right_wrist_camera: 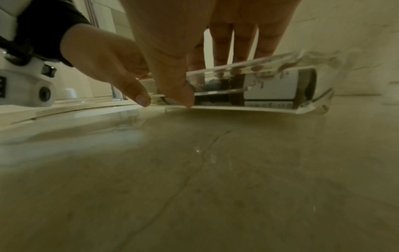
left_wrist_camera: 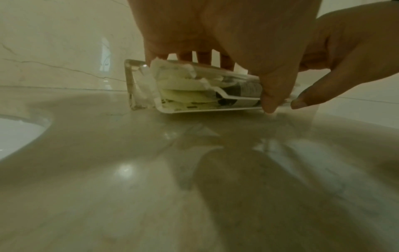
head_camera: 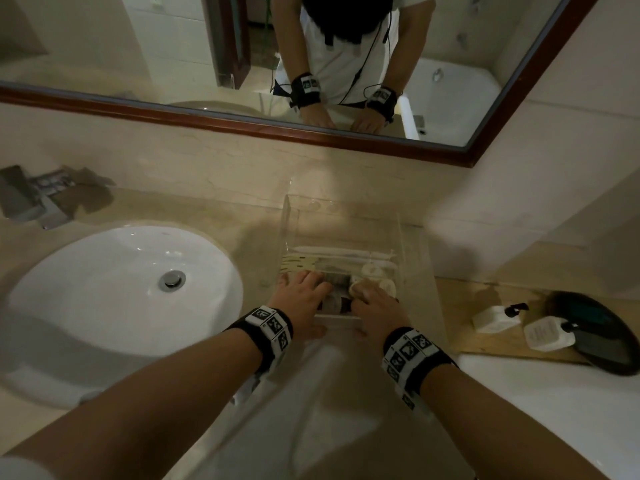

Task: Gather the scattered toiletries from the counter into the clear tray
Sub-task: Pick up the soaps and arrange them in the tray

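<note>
Toiletries (head_camera: 341,258) fill one clear tray (head_camera: 290,216), its near wall pinched by left hand (head_camera: 302,299) and right hand (head_camera: 375,308).

dim bathroom with a beige marble counter (head_camera: 214,216), white undermount sink (head_camera: 114,285), wood-framed mirror (head_camera: 173,39) and a bathtub (head_camera: 460,88) reflected in it
</note>
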Demonstrator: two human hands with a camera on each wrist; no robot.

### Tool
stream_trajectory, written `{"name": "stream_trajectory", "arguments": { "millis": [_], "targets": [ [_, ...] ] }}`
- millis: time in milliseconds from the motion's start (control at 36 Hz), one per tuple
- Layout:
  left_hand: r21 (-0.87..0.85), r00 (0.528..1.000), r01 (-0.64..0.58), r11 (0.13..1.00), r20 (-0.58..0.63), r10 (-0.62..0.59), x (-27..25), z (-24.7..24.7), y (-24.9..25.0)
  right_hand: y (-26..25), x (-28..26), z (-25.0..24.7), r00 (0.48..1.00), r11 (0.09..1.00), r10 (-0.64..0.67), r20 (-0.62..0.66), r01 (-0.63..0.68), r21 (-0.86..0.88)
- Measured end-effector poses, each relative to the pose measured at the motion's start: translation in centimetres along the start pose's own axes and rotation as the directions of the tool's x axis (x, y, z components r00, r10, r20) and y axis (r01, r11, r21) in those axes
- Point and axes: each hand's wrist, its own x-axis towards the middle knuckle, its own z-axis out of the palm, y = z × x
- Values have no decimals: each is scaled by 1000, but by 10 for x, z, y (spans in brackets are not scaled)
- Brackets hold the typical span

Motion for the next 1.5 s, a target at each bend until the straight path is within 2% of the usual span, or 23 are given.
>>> {"name": "stream_trajectory", "arguments": {
  "millis": [111, 333, 445, 583, 695, 972, 1084, 1195, 1306, 1500],
  "targets": [
    [3, 999, 29, 1000, -13, -29, 11, 0, -3, 8, 15, 0, 1000, 999, 0, 31, -2, 37],
    [-4, 995, 71, 997, -63, -71, 8, -3, -8, 9, 19, 1, 1000, 999, -12, -16, 12, 30],
    [1, 996, 53, 999, -68, -53, 7, -2, -13, 9, 20, 0, 1000, 1000, -5, 0, 5, 25],
    [-47, 991, 76, 996, -109, -81, 9, -5, -22, 10, 19, -7, 996, 996, 85, -5, -86, -38],
    [-70, 983, 109, 992, -140, -118, 16, -13, -29, 11, 25, -18, 986, 987, 156, -55, -157, -15],
    [-44, 978, 163, 986, -122, -167, 33, -20, -37, 11, 45, -22, 973, 976, 208, -103, -214, -42],
    [-80, 983, 134, 988, -116, -143, 30, -18, -42, 10, 44, -19, 982, 976, 174, -78, -183, -118],
    [-127, 991, 18, 992, -133, -35, 18, -10, -50, 8, 47, -22, 982, 973, 159, -100, -173, -150],
    [-257, 987, -80, 963, -158, 40, 11, -8, -60, 10, 49, -17, 992, 982, 117, -46, -123, -143],
    [-326, 975, -81, 942, -223, 7, 22, -13, -59, 10, 47, -19, 993, 984, 120, -1, -119, -133]
  ]
}}
